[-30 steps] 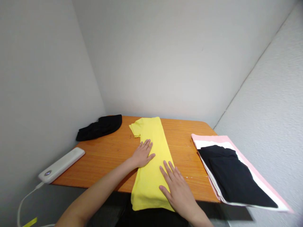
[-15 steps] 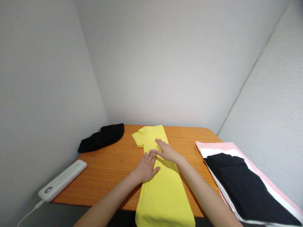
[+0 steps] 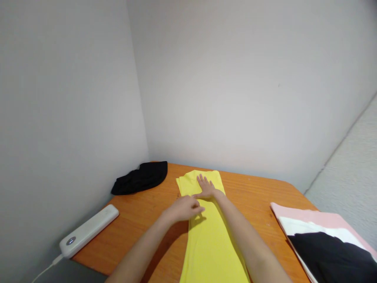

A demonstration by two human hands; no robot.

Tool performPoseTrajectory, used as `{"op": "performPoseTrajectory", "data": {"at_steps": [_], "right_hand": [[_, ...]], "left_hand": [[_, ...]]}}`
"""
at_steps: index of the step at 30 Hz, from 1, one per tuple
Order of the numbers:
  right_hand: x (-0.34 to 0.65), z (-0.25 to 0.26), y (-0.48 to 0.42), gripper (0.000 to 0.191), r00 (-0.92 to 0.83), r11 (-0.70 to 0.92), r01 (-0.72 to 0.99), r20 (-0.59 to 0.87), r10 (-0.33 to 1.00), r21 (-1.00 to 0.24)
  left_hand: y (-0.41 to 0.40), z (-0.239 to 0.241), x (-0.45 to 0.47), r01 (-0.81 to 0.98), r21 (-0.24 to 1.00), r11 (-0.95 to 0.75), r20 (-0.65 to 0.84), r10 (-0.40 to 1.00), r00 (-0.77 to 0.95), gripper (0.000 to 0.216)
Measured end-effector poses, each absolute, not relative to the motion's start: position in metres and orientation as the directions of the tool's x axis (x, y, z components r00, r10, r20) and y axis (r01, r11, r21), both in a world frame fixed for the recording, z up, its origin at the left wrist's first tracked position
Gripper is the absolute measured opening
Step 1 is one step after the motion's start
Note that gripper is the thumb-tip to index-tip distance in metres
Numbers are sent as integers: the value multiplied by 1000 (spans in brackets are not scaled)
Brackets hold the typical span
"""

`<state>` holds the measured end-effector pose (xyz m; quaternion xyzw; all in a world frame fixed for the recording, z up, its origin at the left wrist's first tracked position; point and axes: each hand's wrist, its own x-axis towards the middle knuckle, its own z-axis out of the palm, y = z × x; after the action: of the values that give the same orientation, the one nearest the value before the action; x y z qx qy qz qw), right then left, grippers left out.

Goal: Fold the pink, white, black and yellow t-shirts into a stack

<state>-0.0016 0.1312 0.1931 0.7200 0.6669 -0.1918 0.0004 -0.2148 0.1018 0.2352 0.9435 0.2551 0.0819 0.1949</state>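
Observation:
A yellow garment point(image 3: 210, 239), folded into a long strip, lies down the middle of the orange wooden table point(image 3: 253, 196). My right hand point(image 3: 205, 187) rests flat with spread fingers on the far end of the strip, near its folded sleeve. My left hand point(image 3: 185, 208) hovers at the strip's left edge, just short of the right hand, fingers loosely curled with nothing visible in them. Both forearms reach in from the near edge, the right one lying over the yellow cloth.
A crumpled black cloth point(image 3: 141, 179) lies at the table's far left corner. A white power bank point(image 3: 88, 230) with a cable sits on the near left edge. Folded pink, white and black garments point(image 3: 326, 236) are stacked at the right. Walls enclose the table on three sides.
My right hand has slid up the strip from its near end to the far end. My left hand lifted off the cloth and its fingers curled. The view shifted left.

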Motion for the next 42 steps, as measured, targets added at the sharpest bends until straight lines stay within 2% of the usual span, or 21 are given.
{"op": "performPoseTrajectory", "data": {"at_steps": [3,8,12,16,25,28,32,38,42], "right_hand": [[-2,190,132,120,47,-115,962,-266,963,-248],[-1,193,131,123,29,-100,959,-258,966,-267],[-1,197,128,123,17,-91,956,-259,966,-280],[-2,202,126,124,13,-94,950,-263,965,-298],[0,197,128,125,-1,-78,945,-240,971,-319],[-1,194,128,123,3,-71,951,-221,975,-302],[-3,193,124,119,12,-64,961,-193,981,-269],[-10,191,116,110,30,-47,973,-75,997,-228],[-13,188,114,110,17,-16,977,2,1000,-212]], "left_hand": [[158,242,-203,615,405,-677,188,719,669,32],[216,220,-189,777,352,-521,232,853,467,32],[232,201,-182,830,319,-458,216,888,407,29],[245,204,-183,826,317,-467,209,883,419,18],[251,205,-187,846,329,-419,127,907,401,21],[252,198,-186,835,385,-392,95,917,387,27],[264,201,-187,766,518,-382,68,911,408,28],[261,213,-161,538,753,-378,123,885,449,33],[239,209,-134,377,875,-304,104,878,468,41]]}}
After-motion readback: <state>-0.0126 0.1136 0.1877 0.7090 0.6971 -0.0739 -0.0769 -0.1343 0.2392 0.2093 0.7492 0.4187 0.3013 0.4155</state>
